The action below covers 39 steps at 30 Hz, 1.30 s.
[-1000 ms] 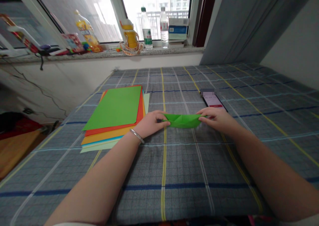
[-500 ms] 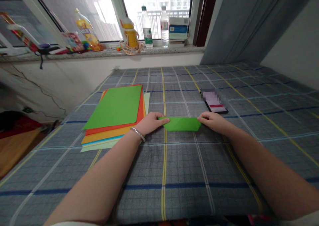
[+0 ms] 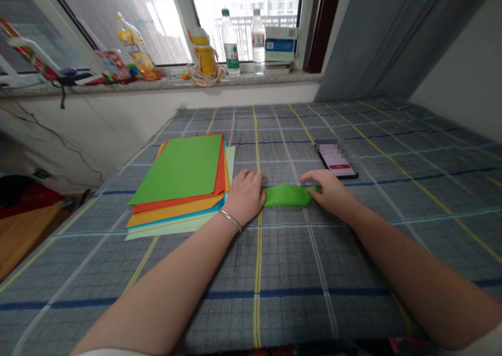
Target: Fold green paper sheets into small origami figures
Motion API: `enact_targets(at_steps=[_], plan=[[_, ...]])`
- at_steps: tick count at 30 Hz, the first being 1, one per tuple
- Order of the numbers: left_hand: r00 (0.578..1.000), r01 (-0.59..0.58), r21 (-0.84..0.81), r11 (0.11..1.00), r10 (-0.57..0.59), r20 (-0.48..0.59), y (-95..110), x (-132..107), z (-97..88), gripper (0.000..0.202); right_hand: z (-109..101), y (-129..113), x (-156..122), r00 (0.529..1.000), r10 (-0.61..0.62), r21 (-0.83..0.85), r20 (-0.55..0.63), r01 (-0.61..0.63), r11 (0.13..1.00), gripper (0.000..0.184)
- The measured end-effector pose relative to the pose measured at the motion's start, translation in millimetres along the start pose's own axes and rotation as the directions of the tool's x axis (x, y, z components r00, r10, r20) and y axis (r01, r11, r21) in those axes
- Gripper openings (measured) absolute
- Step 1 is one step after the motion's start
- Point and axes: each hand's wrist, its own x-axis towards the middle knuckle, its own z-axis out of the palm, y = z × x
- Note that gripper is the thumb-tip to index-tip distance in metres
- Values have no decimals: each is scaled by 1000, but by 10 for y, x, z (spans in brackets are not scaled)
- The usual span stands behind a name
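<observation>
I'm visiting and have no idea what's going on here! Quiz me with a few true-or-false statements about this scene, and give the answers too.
1. The left hand wears a bangle. True.
2. The folded green paper lies between the left hand and the right hand. True.
3. The phone sits on top of the paper stack. False: the phone lies on the checked cloth, apart from the stack.
4. The stack's top sheet is orange. False: it is green.

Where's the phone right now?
In the head view, the phone lies on the plaid cover, right of centre, just beyond the right hand and the folded green paper.
</observation>
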Motion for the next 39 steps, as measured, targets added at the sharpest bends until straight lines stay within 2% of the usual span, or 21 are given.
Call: enact_targets(at_steps=[3,5,9,15,27,33,39], plan=[[983,-184,-114,976,185,0,109,-6,42,40,27,-162,9,993,-111,37,47,110,993,24],[975,-207,-193,959,218,36,140,3,70,37,48,-231,8,984,-144,37,105,141,989,20],[986,-135,-227,965,154,67,147,32,104,27,101,-235,10,986,-91,28,137,88,996,7],[982,-136,-188,973,157,101,154,48,133,35,172,-140,50,981,-96,21,166,94,995,22],[980,-141,-42,989,146,137,179,7,162,41,206,-140,65,974,-146,-27,175,152,988,19],[969,-141,-32,990,144,203,165,18,192,55,209,-207,57,977,-92,-182,192,127,975,35],[958,-139,-30,990,142,248,168,38,186,54,240,-171,66,978,-74,-166,196,107,980,34]])
